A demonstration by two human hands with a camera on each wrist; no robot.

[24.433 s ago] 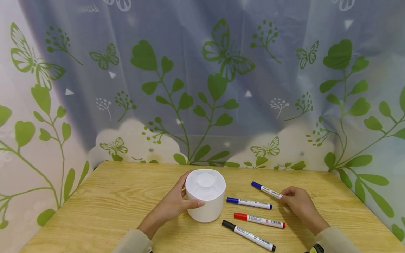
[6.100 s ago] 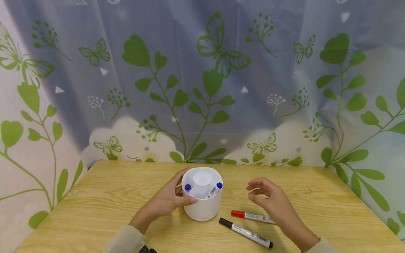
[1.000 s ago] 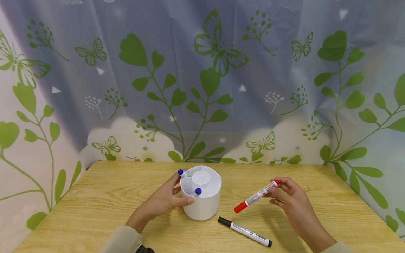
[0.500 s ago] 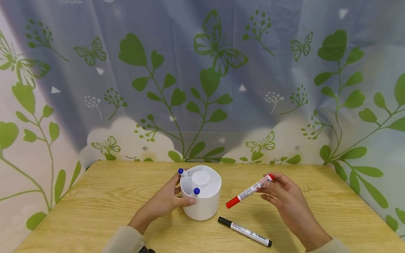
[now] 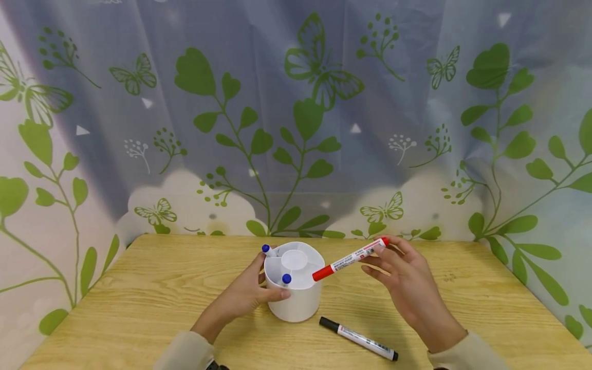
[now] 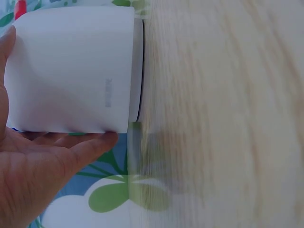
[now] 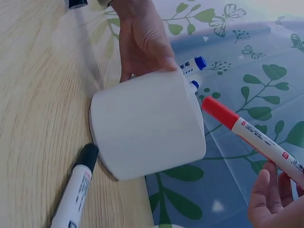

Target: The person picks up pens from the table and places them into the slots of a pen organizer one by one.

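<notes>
A white round pen holder (image 5: 296, 303) with compartments stands on the wooden table. My left hand (image 5: 245, 295) grips its left side, thumb on the front near the rim. Two blue-capped markers stand in it: one blue marker (image 5: 267, 250) leans at the back left, the other blue marker (image 5: 286, 279) is at the front. My right hand (image 5: 411, 282) pinches a red marker (image 5: 351, 258) near its rear end. The marker slants down to the left, its red cap at the holder's right rim. In the right wrist view the red cap (image 7: 220, 111) is just off the holder's opening.
A black marker (image 5: 358, 339) lies on the wooden table (image 5: 152, 288), in front and to the right of the holder. Behind the table hangs a curtain (image 5: 277, 128) printed with leaves and butterflies.
My right hand has carried the red marker left and up, from above the black marker to the holder's rim. My left hand keeps its grip; earlier, both blue markers went into the holder.
</notes>
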